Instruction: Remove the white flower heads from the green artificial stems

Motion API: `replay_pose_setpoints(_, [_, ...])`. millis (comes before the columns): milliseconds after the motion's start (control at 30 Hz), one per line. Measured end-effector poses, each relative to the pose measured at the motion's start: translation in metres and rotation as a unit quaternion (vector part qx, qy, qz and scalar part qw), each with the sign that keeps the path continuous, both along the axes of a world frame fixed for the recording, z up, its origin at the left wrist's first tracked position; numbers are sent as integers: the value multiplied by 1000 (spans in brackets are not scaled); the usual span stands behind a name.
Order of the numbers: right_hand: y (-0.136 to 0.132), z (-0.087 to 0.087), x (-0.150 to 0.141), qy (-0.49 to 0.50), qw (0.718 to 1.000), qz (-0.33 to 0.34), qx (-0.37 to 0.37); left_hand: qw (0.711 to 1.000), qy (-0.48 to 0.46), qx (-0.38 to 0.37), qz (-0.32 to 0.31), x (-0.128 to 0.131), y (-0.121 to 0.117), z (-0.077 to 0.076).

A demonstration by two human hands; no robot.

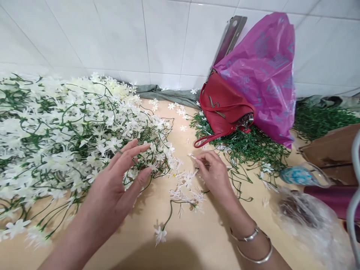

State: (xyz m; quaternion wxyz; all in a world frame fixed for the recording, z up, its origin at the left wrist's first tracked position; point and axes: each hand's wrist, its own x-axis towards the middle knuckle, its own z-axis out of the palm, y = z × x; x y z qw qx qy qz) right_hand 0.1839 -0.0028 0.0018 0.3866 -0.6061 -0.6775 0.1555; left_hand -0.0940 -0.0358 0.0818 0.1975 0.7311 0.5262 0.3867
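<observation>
My left hand (119,180) is open, thumb and fingers apart, over the right edge of a big heap of white artificial flowers (64,138) on green stems. Fingers pinched, my right hand (212,170) holds a small white flower stamen piece (191,155) at its fingertips. Between the hands lies a loose pile of white stamen pieces (187,187). Just below that pile, a curved green stem (169,215) carries a white flower (160,234) at its lower end. Several loose white petal pieces (180,109) are scattered farther back on the table (157,255).
A red handbag (225,105) and a pink plastic bag (264,75) rest on green stems (247,146) at the back right. To the right are a cardboard box (332,150), a clear plastic bag (309,221) and a grey curved tube (351,210). A tiled wall (165,37) stands behind.
</observation>
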Motion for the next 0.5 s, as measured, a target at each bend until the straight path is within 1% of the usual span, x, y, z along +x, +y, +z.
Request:
replay_pose_setpoints(67, [-3,5,11,46,999,-18,6,996,93,11,11,-16,0,18])
replay_pose_setpoints(133, [-7,11,22,72,997,-40,5,983,167,57,52,-24,-1,33])
replay_pose_setpoints(200, [-11,19,33,82,995,-53,-18,964,230,98,93,-26,-4,43])
replay_pose_setpoints(267, [-18,27,41,75,995,-51,-47,951,267,123,97,-20,-8,47])
replay_pose_setpoints(333, [-26,34,46,54,996,-36,-67,953,271,122,57,-5,-13,45])
replay_pose_setpoints(367, [-32,36,47,43,996,-29,-72,958,259,119,30,5,-15,40])
replay_pose_setpoints(400, [-38,37,47,37,996,-23,-74,964,254,81,-3,17,-17,35])
replay_pose_setpoints(467, [-52,37,44,39,996,-15,-76,969,227,57,-75,43,-20,18])
replay_pose_setpoints(500, [-59,35,41,46,996,-11,-77,966,226,34,-118,56,-19,9])
